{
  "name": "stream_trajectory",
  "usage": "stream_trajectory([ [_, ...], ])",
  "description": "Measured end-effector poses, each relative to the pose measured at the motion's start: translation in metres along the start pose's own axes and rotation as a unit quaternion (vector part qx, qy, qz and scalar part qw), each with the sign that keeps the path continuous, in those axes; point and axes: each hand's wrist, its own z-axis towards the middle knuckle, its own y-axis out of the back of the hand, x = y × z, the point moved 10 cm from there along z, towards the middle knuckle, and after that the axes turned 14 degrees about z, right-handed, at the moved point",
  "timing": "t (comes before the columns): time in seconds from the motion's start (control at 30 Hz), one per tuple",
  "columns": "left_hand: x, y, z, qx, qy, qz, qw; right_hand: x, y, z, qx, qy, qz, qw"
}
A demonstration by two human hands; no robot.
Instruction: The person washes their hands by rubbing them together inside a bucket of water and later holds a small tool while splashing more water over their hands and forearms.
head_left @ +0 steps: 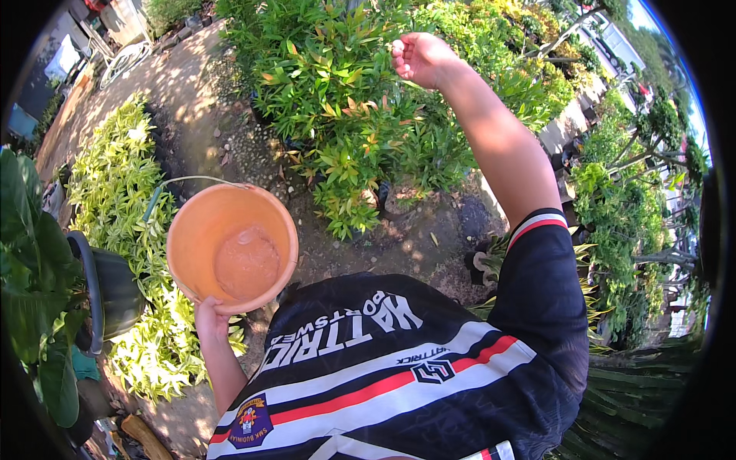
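My left hand (211,315) grips the near rim of an orange plastic bucket (192,236), which is tipped so that its inside faces me. The bucket's wire handle (198,177) hangs over the far left side, with a green grip (152,204) on it. A shiny, wet-looking layer (247,261) covers the bottom; I cannot tell what it is. My right arm reaches forward, and my right hand (424,60) is raised beside a leafy shrub (345,98) with green and reddish leaves. Its fingers are curled; whether they hold anything is unclear.
Yellow-green low plants (109,190) line the left side. A dark plant pot (112,293) with large leaves stands near my left arm. More shrubs (615,201) grow at the right. A coiled pale hose (126,62) lies on the earth path (184,86) at the far left.
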Motion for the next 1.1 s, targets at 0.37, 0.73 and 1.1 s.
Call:
stream_trajectory([
  [0.37, 0.036, 0.075, 0.008, -0.089, 0.015, -0.076, 0.993, -0.013, 0.009, 0.003, -0.064, 0.019, -0.130, 0.989],
  [0.73, 0.014, 0.061, 0.037, 0.019, 0.006, -0.056, 0.998, 0.022, -0.017, -0.012, -0.160, 0.187, -0.490, 0.836],
  [1.1, -0.010, 0.039, 0.080, 0.114, 0.008, 0.001, 0.994, -0.034, -0.079, -0.049, -0.161, 0.322, -0.664, 0.656],
])
